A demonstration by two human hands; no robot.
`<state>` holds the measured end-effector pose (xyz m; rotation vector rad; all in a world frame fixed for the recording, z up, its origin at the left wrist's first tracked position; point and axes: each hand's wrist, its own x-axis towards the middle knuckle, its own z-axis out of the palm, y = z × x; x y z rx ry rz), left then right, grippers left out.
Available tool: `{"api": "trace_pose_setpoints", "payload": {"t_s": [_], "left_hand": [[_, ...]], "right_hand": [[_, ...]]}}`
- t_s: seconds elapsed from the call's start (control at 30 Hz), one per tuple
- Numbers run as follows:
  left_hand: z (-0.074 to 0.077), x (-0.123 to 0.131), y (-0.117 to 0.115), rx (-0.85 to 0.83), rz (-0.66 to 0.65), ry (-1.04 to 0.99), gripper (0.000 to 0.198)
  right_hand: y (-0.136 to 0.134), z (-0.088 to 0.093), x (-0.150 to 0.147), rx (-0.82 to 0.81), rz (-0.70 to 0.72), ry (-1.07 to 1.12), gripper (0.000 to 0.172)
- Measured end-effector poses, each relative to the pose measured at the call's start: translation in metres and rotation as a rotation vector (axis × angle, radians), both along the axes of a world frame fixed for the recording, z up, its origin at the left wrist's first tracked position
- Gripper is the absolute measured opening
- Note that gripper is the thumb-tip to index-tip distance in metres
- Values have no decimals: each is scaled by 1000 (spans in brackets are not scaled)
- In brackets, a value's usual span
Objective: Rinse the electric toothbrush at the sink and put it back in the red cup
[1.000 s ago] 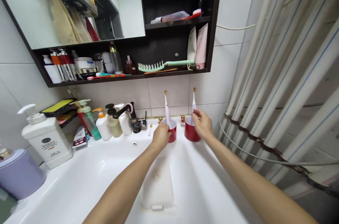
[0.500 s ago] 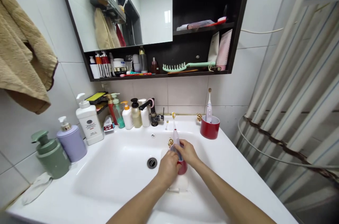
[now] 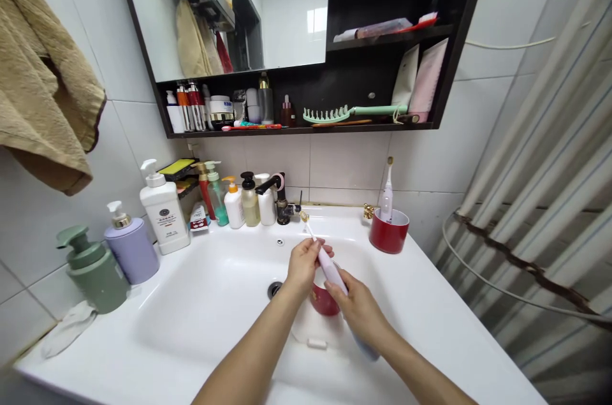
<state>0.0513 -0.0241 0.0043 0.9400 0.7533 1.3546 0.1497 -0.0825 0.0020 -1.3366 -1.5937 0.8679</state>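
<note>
An electric toothbrush [image 3: 329,268] with a pale pink-white handle is tilted over the sink, its brush head [image 3: 305,218] pointing up toward the faucet. My right hand [image 3: 361,303] is wrapped round the handle's lower half. Higher up, the fingers of my left hand [image 3: 306,265] close on the brush where the neck meets the handle. Beneath the hands, a red cup [image 3: 326,301] stands in the white sink [image 3: 210,316], partly hidden by them. A whitish flat object [image 3: 317,344] lies near the cup's base; its kind is unclear.
A black faucet [image 3: 282,201] rises behind the sink. Another red cup [image 3: 389,233] on the right rim holds a second electric toothbrush [image 3: 387,194]. Several pump bottles [image 3: 234,204] line the back and left. A dark mirror cabinet [image 3: 373,86] hangs above.
The toothbrush has come out of the red cup and gone from upright to tilted. My left hand has left the cup for the brush's neck. My right hand has moved lower on the handle.
</note>
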Motion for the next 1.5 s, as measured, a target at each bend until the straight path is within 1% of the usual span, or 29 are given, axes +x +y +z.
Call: {"api": "trace_pose_setpoints", "payload": {"t_s": [0.07,0.13,0.17,0.2,0.23,0.33,0.37,0.4,0.5,0.53,0.63,0.67,0.77,0.8,0.9,0.93,1.03,1.07,1.1,1.17,1.23,1.3,1.37,1.43,1.5], "left_hand": [[-5,0,5,-109,-4,-118,16],[-11,-2,11,-177,45,-204,11],[-13,-4,13,-201,63,-233,9],[-14,-6,15,-220,77,-253,6],[-15,-7,17,-233,90,-264,5],[-15,-8,20,-247,136,-266,6],[-14,-8,21,-250,145,-262,7],[-14,-8,21,-255,146,-260,7],[-15,-7,22,-262,122,-270,8],[-15,-7,22,-256,115,-279,8],[-15,-8,22,-233,121,-296,8],[-15,-8,22,-232,124,-298,8],[-16,-9,23,-234,114,-304,8],[-16,-9,23,-231,111,-306,7],[-15,-9,23,-231,131,-296,6],[-14,-9,22,-239,142,-289,7],[-12,-8,22,-274,157,-274,10],[-12,-7,22,-280,160,-271,11],[-12,-7,22,-283,163,-267,11],[-13,-9,23,-288,174,-249,10],[-14,-12,26,-291,200,-217,10],[-15,-17,31,-291,235,-178,10],[-15,-21,37,-288,234,-93,7],[-15,-20,47,-285,176,114,6],[-15,-13,60,-275,114,343,7]], "right_hand": [[-2,-6,-4,-178,112,88,22],[-3,-8,-7,-384,220,195,23],[-2,-9,-8,-457,256,229,24],[-2,-9,-8,-487,266,227,24],[-1,-10,-9,-462,252,189,23],[1,-13,-11,-247,155,-7,16],[1,-13,-12,-218,143,-31,15],[1,-14,-13,-238,153,-12,16],[0,-15,-14,-432,235,140,21],[-1,-15,-15,-434,232,145,21],[-1,-16,-15,-285,170,47,17],[-1,-16,-15,-284,169,46,17],[-1,-17,-15,-422,216,119,21],[0,-17,-15,-415,209,106,21],[-1,-16,-14,-260,143,-4,16],[-1,-15,-14,-271,150,8,16],[-2,-11,-13,-482,236,186,20],[-2,-11,-13,-514,247,213,21],[-2,-10,-13,-496,238,198,20],[-2,-11,-12,-397,199,97,17],[-2,-12,-11,-362,185,27,17],[-4,-12,-10,-377,193,21,18],[-6,-11,-9,-361,190,29,18],[-6,-10,-9,-309,174,52,18],[-5,-9,-8,-274,164,89,20]]}}
